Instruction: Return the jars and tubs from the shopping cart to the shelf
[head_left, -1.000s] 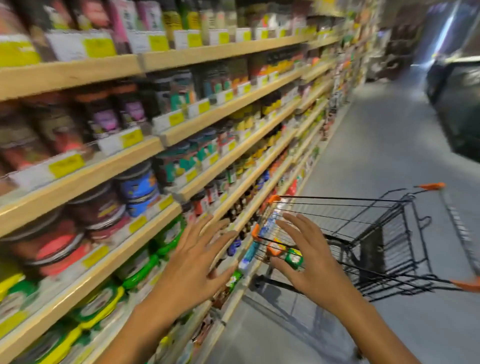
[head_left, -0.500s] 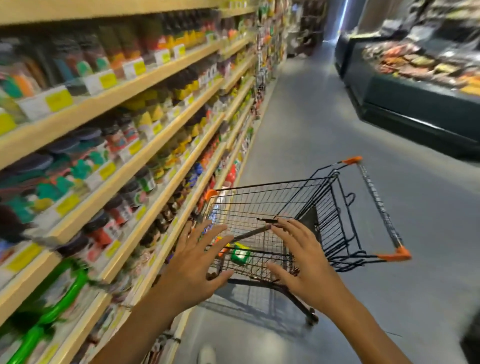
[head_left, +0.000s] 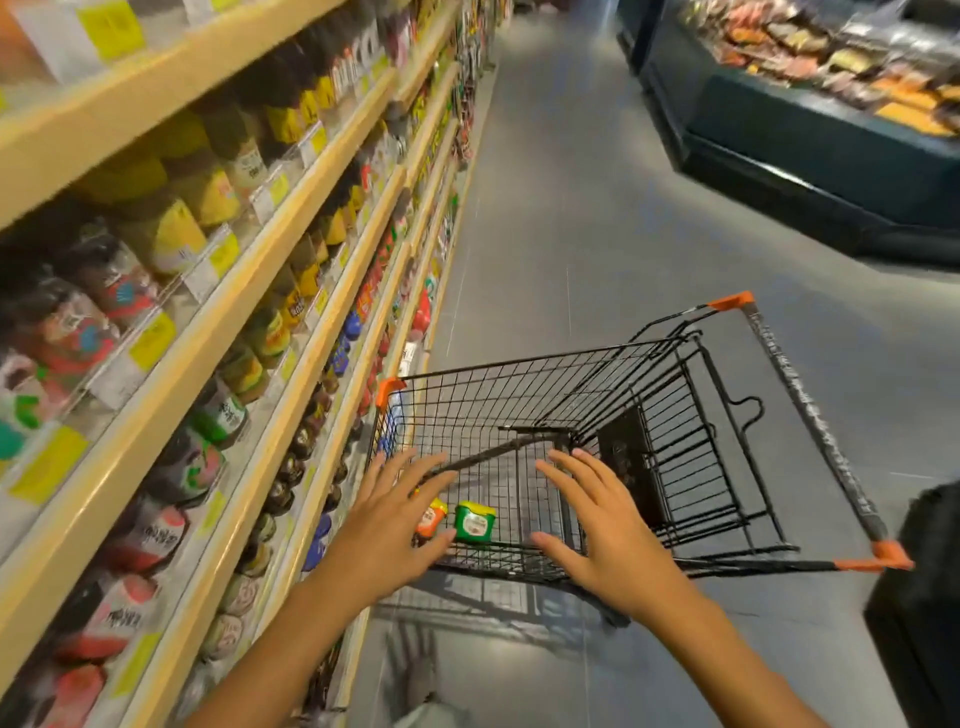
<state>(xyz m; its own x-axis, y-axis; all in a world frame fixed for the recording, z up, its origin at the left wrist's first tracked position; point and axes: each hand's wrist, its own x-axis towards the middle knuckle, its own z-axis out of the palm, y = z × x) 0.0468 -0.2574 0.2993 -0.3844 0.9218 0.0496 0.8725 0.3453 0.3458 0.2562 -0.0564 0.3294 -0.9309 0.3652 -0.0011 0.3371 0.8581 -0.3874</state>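
Two open hands above the cart's near end.

The left hand and right hand have fingers spread, gripping nothing. On the cart floor, by the near edge, a green tub lies just beside a red-orange jar. The shelf runs along the cart's left side.

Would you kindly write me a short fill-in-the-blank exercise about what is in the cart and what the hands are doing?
1. The tub lying in the cart has a ____ body.
2. The shelves stand on the person's ____ side.
3. The left hand and right hand are both ____, holding nothing.
4. The corner caps on the cart are ____.

Missing words: green; left; open; orange
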